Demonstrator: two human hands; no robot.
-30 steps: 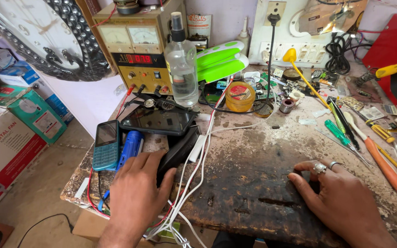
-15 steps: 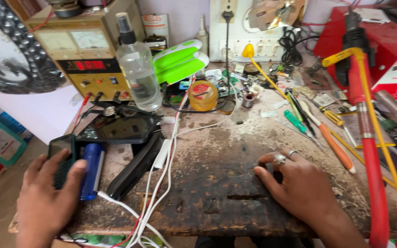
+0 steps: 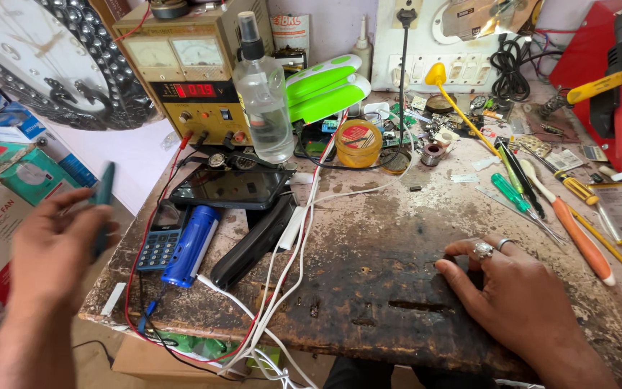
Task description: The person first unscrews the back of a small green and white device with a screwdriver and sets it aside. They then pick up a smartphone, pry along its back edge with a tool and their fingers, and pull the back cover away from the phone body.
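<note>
Clearly lifted off the left table edge (image 3: 120, 288): left hand (image 3: 55, 248), fingers curled round a dark teal tool (image 3: 102, 205), blurred, kind hard to tell. Right hand (image 3: 520, 299) flat on scorched wood, fingers spread, holding nothing, open room beside. Wrist cut off below; keypad phone (image 3: 160, 243) near edge.

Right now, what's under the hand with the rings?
The right hand lies flat on the scorched, dark bench. Only burnt wood shows around it; whatever sits beneath the palm is covered.
</note>
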